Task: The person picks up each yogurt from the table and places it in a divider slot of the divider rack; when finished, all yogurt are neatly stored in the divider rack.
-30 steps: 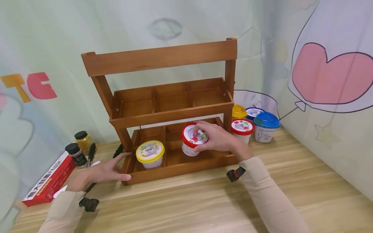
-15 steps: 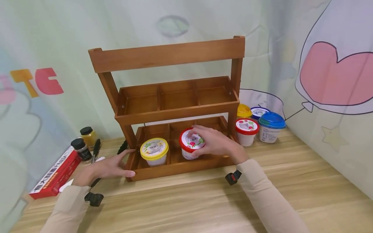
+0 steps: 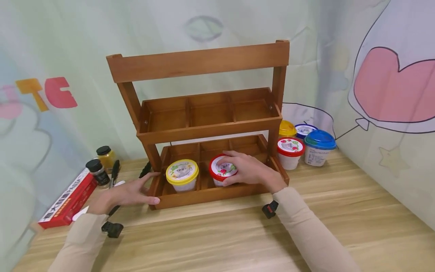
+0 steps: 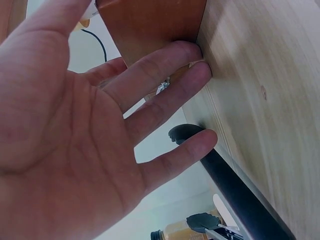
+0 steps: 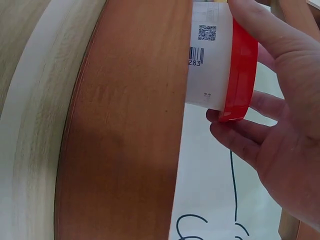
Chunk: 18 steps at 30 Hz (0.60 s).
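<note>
A two-tier wooden rack stands on the table. My right hand grips the lid rim of a white tub with a red lid, which sits low in the middle compartment of the bottom tier. In the right wrist view the tub shows partly behind the rack's front board, fingers bent round the red lid. A yellow-lidded tub occupies the left compartment. At the rack's left end, my left hand rests its thumb by the front corner; its fingers reach along the side, fairly straight in the left wrist view.
Several lidded tubs, including a blue-lidded one and another red-lidded one, stand right of the rack. To the left lie a red pasta box, two black-capped jars and black-handled utensils.
My right hand has lowered the red-lidded tub and shifted it slightly left within the middle compartment. The left hand stays at the rack's end. The head view has shifted a little.
</note>
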### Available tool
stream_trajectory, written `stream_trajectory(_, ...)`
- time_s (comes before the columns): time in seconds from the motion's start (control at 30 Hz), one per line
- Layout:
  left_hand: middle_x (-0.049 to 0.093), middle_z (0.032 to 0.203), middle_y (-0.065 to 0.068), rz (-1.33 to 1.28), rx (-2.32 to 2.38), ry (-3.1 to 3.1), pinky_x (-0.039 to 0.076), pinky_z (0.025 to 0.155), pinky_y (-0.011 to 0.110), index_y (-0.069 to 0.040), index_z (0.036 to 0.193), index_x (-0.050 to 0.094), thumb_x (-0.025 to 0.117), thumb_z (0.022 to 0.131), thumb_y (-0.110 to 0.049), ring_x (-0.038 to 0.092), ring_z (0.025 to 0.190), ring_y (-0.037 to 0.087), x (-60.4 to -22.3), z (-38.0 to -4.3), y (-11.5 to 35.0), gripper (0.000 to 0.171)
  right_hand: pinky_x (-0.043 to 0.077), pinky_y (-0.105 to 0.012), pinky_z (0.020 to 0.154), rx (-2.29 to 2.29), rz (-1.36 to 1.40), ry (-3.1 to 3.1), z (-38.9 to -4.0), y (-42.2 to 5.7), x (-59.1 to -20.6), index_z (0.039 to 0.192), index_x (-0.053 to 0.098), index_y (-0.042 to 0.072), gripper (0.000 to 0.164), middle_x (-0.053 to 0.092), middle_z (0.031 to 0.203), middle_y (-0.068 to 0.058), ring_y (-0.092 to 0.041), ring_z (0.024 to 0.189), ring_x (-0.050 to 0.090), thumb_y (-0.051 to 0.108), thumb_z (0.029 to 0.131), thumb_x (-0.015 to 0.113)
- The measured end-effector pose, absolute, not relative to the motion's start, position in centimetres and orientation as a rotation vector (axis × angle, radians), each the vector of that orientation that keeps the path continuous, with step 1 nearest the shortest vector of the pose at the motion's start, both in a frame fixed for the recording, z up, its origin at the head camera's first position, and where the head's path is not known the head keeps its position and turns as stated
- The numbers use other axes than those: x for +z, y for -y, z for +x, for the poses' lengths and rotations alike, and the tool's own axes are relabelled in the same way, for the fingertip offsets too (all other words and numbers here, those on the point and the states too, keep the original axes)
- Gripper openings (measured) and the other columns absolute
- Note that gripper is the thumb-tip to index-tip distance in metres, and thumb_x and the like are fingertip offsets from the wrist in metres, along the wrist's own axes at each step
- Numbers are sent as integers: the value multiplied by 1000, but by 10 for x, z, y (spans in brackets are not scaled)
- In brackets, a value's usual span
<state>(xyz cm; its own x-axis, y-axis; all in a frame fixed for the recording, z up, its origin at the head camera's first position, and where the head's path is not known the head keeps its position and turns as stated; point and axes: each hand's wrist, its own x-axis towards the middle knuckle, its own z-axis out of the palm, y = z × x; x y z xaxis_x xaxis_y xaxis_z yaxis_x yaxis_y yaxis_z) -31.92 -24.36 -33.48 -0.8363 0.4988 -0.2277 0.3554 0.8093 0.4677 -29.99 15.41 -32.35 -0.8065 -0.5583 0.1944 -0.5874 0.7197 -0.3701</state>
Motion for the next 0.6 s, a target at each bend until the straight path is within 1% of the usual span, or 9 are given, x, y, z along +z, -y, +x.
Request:
stream_trajectory(0.1, 53, 135, 34, 660, 616, -2643, 43, 98, 62, -8, 156, 18, 76, 85, -52, 56, 122, 46, -334, -319, 244, 102, 44, -52, 103, 639, 943, 2857, -300, -153, -323, 136, 62, 22, 60, 39, 155, -18, -40, 133, 47, 42, 83, 81)
stream_trajectory(0.23, 53, 135, 35, 656, 600, -2643, 42, 98, 63, -7, 156, 18, 75, 85, -54, 55, 122, 47, -333, -319, 243, 103, 44, -54, 103, 630, 916, 2872, -300, -153, -326, 138, 60, 24, 59, 38, 156, -17, -40, 134, 46, 44, 86, 78)
stream_trajectory(0.37, 51, 137, 35, 646, 577, -2654, 42, 97, 63, -8, 156, 17, 75, 85, -55, 54, 123, 48, -331, -319, 244, 103, 45, -54, 101, 612, 896, 2868, -301, -152, -326, 139, 60, 25, 59, 39, 156, -15, -39, 133, 47, 47, 86, 77)
stream_trajectory(0.6, 45, 142, 36, 643, 598, -2638, 43, 98, 63, -8, 157, 17, 75, 85, -54, 53, 124, 48, -334, -321, 242, 104, 47, -54, 100, 628, 872, 2865, -302, -152, -329, 138, 60, 25, 58, 41, 155, -15, -38, 132, 48, 45, 87, 77)
